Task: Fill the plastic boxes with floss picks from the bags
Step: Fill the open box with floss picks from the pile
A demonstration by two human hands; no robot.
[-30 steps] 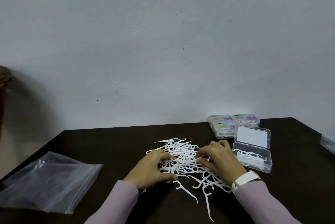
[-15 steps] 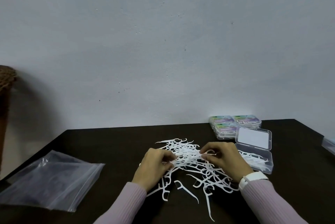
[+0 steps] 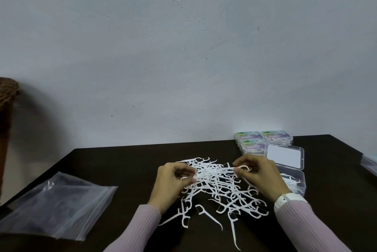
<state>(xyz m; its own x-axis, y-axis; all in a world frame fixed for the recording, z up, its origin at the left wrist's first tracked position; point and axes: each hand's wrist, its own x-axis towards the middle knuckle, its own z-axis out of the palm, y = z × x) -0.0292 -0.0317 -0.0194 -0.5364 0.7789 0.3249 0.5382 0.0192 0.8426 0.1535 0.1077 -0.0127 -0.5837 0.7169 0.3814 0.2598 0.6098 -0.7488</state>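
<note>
Left hand (image 3: 173, 182) and right hand (image 3: 261, 176) each pinch floss picks (image 3: 216, 180) with curled fingers, above the pile at tabletop (image 3: 122, 162) centre. Open plastic box (image 3: 293, 180) at 3 o'clock.

Printed labels on the stacked closed boxes (image 3: 263, 139), lettering too small and blurred to read

A pile of floss picks (image 3: 216, 186) lies at lower centre of the frame on the desk (image 3: 126, 162). The zip bag (image 3: 55, 208) lies at lower left. The open plastic box (image 3: 289, 170) sits just right of the pile, and closed boxes (image 3: 257, 141) sit stacked behind it, at the wall (image 3: 183, 47).
</note>
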